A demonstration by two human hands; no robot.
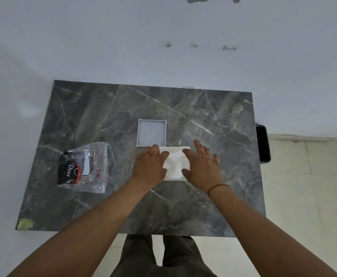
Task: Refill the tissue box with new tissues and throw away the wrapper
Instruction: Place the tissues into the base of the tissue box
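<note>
A white stack of tissues (175, 163) lies in a shallow white tissue box near the middle of the grey marble table (213, 120). My left hand (150, 166) rests flat on the stack's left side. On the right side lies my right hand (201, 164), its fingers spread. Just behind them sits a square white lid or tray (152, 132), upturned and with nothing in it. The clear plastic wrapper (83, 166), printed black and red, lies flat at the table's left.
A black bin (263, 143) stands on the tiled floor past the table's right edge. A white wall runs behind the table. A strip of yellow tape (25, 223) marks the table's near left corner.
</note>
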